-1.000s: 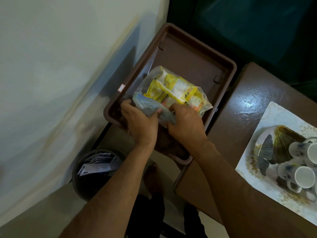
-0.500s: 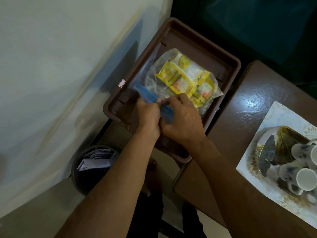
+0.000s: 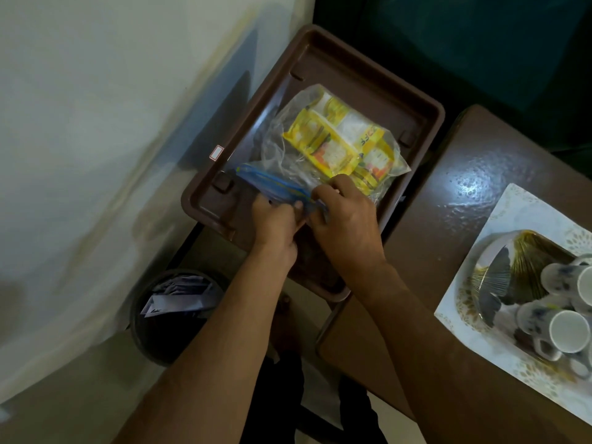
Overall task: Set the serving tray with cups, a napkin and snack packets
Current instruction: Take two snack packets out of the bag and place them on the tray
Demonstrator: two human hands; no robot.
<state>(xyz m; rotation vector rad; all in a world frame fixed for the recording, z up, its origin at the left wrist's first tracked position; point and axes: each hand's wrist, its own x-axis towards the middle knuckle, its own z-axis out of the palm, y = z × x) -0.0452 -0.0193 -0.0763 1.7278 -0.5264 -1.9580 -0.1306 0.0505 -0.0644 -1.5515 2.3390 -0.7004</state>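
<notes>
In the head view, a brown tray (image 3: pixel 358 75) sits tilted between a pale wall on the left and a brown bench (image 3: pixel 448 225) on the right. Inside the tray lies a clear zip bag (image 3: pixel 282 149) holding several yellow snack packets (image 3: pixel 339 142), with its blue zip strip (image 3: pixel 272 184) at the near end. The left hand (image 3: pixel 275 219) is pinched together on the zip strip, and the right hand (image 3: pixel 346 216) is closed on the same strip just beside it, the 2 hands touching over the near part of the tray and covering that part of its floor. On the bench, well apart to the right, a white patterned serving tray (image 3: pixel 499 219) carries a folded fan-shaped napkin (image 3: pixel 509 277) and at least 2 white cups (image 3: pixel 567 331) lying close together at the frame edge. Below the brown tray, near the left forearm, a dark round bin (image 3: pixel 153 334) stands on the floor with papers (image 3: pixel 176 299) in it. Compared with 0.5 s ago, the zip strip is stretched further out to the left of the hands, the bag of packets lies a little further from the wrists, and both hands keep their grip on the strip; 1.0 s ago they were pressed down on the bag's near end instead.
</notes>
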